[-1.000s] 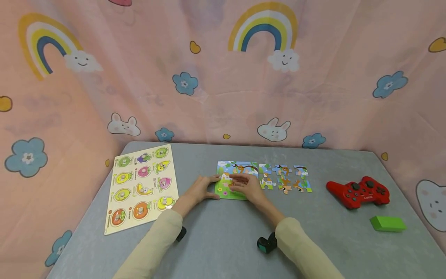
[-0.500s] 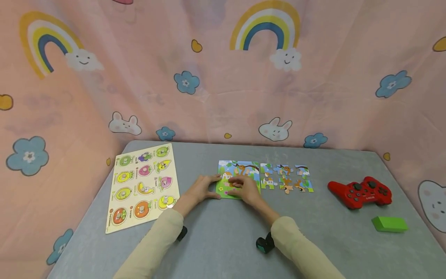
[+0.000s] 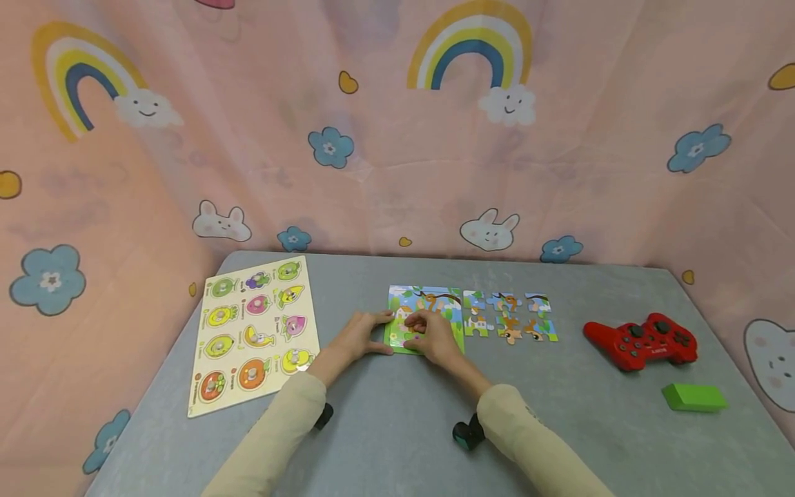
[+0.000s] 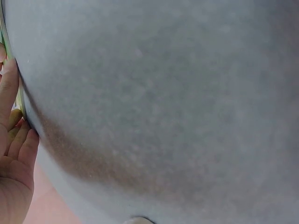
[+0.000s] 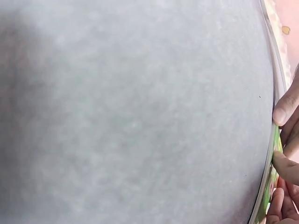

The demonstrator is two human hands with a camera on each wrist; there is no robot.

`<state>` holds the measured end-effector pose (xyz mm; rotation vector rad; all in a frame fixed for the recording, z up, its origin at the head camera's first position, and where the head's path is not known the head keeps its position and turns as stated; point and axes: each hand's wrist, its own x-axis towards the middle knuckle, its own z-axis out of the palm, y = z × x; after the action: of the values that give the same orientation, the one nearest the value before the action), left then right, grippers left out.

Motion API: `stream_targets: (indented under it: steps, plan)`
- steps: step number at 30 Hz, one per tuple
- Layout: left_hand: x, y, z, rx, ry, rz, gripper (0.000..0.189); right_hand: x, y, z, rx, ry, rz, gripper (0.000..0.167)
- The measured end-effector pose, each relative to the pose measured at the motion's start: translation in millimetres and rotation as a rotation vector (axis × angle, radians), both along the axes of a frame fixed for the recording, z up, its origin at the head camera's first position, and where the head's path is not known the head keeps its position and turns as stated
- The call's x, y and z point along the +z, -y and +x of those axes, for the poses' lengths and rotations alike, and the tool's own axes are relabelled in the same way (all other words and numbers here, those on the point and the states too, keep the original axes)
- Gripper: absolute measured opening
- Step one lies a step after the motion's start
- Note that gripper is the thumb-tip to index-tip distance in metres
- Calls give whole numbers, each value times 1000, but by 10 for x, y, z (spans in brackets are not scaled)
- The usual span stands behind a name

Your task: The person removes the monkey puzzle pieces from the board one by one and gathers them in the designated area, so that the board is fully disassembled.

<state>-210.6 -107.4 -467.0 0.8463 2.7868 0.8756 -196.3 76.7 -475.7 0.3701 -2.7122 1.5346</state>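
A small puzzle board [image 3: 406,293] with a bright animal picture lies in front of me in the head view. My left hand [image 3: 357,336] is at its left side, thumb near the front corner and fingers along the edge. In the left wrist view, that hand's fingers [image 4: 25,147] reach the board's rim. Over the lower left part of the picture is my right hand [image 3: 436,337], fingers bent toward the thumb. I cannot tell if a piece is pinched there. The right wrist view shows a thumb [image 5: 286,165] against the green board edge [image 5: 266,200].
Several loose jigsaw pieces [image 3: 509,330] lie right of the board. A fruit knob puzzle [image 3: 239,352] is at the left. At the right are a red game controller [image 3: 642,343] and a green block [image 3: 693,397]. A pink printed curtain [image 3: 385,207] hangs behind the grey table [image 3: 397,428].
My right hand has shifted left and slightly toward me over the board, its fingers drawing closer to the thumb. The left hand stays at the board's left edge.
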Motion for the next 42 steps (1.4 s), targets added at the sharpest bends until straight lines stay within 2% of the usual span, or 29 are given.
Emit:
stream_targets:
  steps: [10, 17, 23, 31, 37, 42]
  plan:
    - [-19, 8, -6, 2, -1, 8, 64, -27, 16, 21, 32, -134, 103, 31]
    - [-35, 4, -7, 7, -5, -7, 65, -28, 14, 28, 23, -134, 124, 32]
    - [-39, -2, -16, 15, 15, 2, 64, -15, 15, 36, 58, -169, 147, 34]
    - [-34, 6, -9, 14, 5, -19, 64, -9, -28, 24, 86, -81, -25, 38]
    - [-24, -2, -2, 17, 22, -17, 64, -27, -110, 12, 79, 42, -122, 35]
    - [-14, -7, -5, 30, 47, -13, 64, -40, -211, -12, 59, 141, -254, 37]
